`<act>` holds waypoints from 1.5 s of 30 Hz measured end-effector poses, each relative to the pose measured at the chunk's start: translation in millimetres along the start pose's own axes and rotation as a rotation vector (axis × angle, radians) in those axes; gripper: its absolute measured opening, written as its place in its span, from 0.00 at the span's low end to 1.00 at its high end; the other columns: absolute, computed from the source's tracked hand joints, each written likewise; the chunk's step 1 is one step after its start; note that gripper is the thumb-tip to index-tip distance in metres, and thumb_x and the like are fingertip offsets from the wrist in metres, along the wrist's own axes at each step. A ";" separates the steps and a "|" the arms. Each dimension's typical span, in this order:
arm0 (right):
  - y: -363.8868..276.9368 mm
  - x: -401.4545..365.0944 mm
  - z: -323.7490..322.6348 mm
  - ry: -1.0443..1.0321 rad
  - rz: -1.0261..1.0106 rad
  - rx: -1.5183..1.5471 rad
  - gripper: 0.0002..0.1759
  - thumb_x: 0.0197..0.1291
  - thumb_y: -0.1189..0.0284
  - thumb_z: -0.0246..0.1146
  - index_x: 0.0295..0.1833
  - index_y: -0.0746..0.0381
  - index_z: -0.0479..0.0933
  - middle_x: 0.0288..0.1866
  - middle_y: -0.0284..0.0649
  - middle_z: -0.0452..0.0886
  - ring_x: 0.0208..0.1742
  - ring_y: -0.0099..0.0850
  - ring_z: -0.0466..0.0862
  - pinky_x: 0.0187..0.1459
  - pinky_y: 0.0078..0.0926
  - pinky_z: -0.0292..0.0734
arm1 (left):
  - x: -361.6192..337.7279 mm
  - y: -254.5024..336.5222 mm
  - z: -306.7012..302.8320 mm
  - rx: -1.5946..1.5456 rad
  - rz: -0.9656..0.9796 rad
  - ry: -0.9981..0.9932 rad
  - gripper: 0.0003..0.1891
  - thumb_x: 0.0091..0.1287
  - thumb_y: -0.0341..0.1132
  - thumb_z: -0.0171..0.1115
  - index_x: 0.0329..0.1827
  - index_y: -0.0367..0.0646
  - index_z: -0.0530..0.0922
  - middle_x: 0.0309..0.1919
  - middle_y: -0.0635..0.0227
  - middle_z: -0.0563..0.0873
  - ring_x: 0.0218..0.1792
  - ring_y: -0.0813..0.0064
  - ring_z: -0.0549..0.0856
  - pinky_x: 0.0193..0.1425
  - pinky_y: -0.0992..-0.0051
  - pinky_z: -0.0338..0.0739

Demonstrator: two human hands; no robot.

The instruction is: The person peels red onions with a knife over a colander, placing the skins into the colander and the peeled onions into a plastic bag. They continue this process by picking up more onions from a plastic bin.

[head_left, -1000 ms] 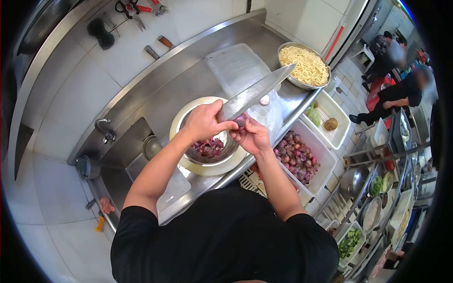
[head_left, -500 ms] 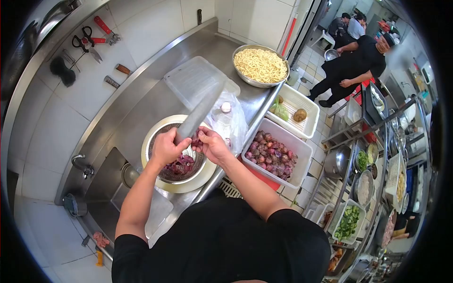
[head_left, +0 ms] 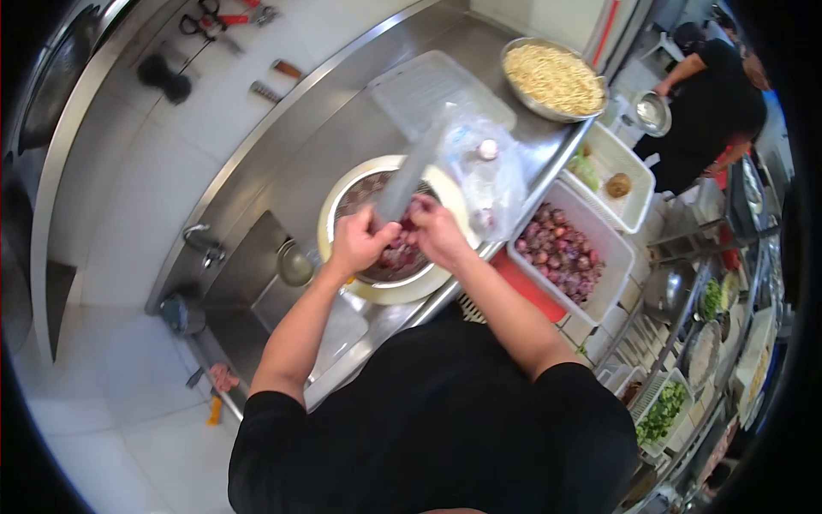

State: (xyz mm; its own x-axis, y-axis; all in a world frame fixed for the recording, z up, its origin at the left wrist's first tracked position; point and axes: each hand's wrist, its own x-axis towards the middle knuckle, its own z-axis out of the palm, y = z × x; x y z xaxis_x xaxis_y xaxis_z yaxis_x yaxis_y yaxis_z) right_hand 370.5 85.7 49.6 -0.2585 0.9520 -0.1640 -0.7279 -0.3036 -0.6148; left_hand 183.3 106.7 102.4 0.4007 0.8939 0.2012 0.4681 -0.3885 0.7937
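My left hand (head_left: 364, 242) is closed round the handle of a broad-bladed knife (head_left: 411, 176), its blade pointing up and away from me. Close beside it, my right hand (head_left: 441, 233) has its fingers curled round a red onion (head_left: 419, 208), mostly hidden and blurred. Both hands are above a perforated steel colander (head_left: 353, 199) that sits in a cream round basin (head_left: 458, 206). Purple onion pieces (head_left: 396, 261) lie inside the colander. To the right of it, a clear plastic bag (head_left: 505, 184) lies on the steel counter with a pale bulb (head_left: 487, 149) showing.
A white crate (head_left: 618, 287) of red onions (head_left: 558, 248) stands right of the counter, near a white basket (head_left: 638, 210). Noodles fill a steel bowl (head_left: 555, 79) at the far end. A sink (head_left: 257, 248) lies left. A person (head_left: 719, 103) holds a metal bowl (head_left: 652, 113) beyond.
The view has shifted, so the counter and my hands appear further right. Both hands stay over the colander with knife and onion. The person beyond leans forward more.
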 end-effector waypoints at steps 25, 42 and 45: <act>-7.0 1.4 4.1 0.253 0.099 -0.018 0.08 0.70 0.70 0.62 0.51 0.59 0.78 0.44 0.34 0.84 0.41 0.27 0.84 0.39 0.28 0.81 | 20.8 -12.3 1.8 0.256 0.053 -0.003 0.28 0.64 0.57 0.71 0.30 0.37 0.76 0.19 0.49 0.79 0.24 0.46 0.83 0.28 0.56 0.75; -19.0 9.0 -21.6 0.198 0.043 -0.086 0.17 0.74 0.67 0.62 0.63 0.56 0.72 0.47 0.34 0.84 0.38 0.26 0.83 0.37 0.26 0.79 | 16.3 -19.4 -19.9 0.681 -0.218 0.060 0.30 0.62 0.61 0.71 0.36 0.35 0.79 0.26 0.50 0.86 0.29 0.49 0.87 0.36 0.57 0.79; -22.4 5.6 -30.5 0.111 0.048 -0.056 0.17 0.75 0.65 0.61 0.66 0.54 0.74 0.51 0.33 0.84 0.47 0.25 0.83 0.47 0.29 0.79 | 22.1 -43.9 -12.1 0.472 -0.328 0.043 0.34 0.57 0.64 0.74 0.35 0.34 0.79 0.29 0.48 0.87 0.33 0.47 0.88 0.38 0.56 0.79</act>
State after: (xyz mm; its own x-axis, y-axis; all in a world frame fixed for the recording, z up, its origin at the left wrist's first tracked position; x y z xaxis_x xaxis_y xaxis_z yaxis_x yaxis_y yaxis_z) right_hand 404.7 99.0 38.9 -0.2181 0.9358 -0.2770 -0.6790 -0.3493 -0.6457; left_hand 162.1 146.3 79.0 0.1475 0.9889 0.0191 0.8674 -0.1386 0.4780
